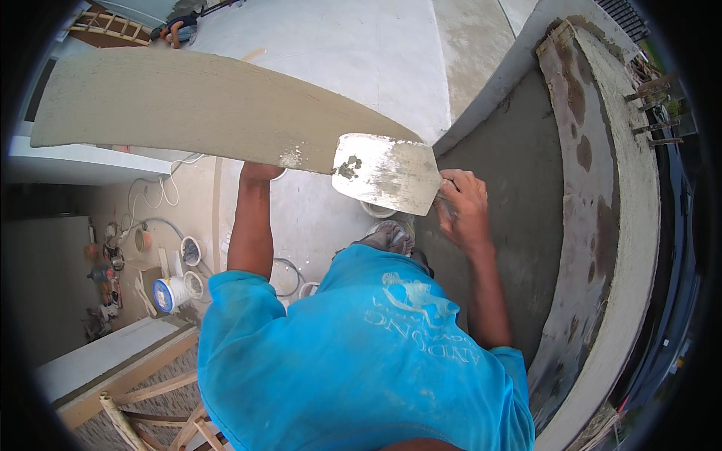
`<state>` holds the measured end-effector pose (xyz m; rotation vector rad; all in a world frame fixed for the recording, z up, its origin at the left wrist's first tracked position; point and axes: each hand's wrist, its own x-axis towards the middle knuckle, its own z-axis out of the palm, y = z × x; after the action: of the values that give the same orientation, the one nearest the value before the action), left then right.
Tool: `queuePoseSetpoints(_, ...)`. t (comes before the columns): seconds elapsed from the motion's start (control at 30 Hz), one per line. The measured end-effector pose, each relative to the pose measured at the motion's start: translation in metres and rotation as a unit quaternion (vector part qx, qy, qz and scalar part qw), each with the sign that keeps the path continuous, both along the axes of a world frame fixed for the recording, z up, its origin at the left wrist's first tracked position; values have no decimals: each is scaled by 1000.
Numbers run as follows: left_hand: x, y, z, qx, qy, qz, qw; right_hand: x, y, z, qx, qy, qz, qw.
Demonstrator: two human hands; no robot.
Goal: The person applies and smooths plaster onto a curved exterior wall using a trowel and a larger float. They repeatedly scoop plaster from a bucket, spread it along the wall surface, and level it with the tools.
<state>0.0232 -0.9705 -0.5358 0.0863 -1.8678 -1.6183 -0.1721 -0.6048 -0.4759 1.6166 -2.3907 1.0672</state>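
Note:
My right hand (464, 201) grips a flat metal trowel (391, 174) by its right end. The handle is hidden. Its pale blade carries a grey smear of mortar at the left and overlaps the lower right edge of a long grey cement-coated slab (195, 113). That slab stretches across the upper left of the view, with white specks along its lower edge. My left hand (263, 171) is at this lower edge, its fingers hidden behind the slab; whether it holds the slab I cannot tell. Below the trowel, a round white bucket rim (378, 210) shows in part.
Several buckets, one a white bucket with a blue rim (163, 295), stand lower left near cables and tools. Wooden poles (154, 389) rise at the bottom left. A low cement-coated wall (594, 195) runs along the right. Another person (179, 31) crouches far off at top left.

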Motion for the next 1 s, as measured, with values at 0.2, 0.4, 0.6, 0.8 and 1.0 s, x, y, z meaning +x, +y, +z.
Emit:
queuePoseSetpoints(0.2, -37, 41, 5, -129, -124, -12, 984, 10, -25, 31, -41, -6, 35, 999)
queuePoseSetpoints(0.4, -54, 71, -11, -186, -174, 0, 967, 26, -17, 48, -81, -56, 0, 995)
queuePoseSetpoints(0.6, -53, 93, -20, -137, -221, -19, 965, 29, 5, 75, -123, -42, -110, 985)
queuePoseSetpoints(0.8, -66, 105, -24, -91, -205, -52, 973, -5, 11, 143, -247, -134, -174, 944)
queuePoseSetpoints(1.0, -73, 113, -24, -133, -166, -68, 975, -41, 17, 179, -324, -372, -219, 842)
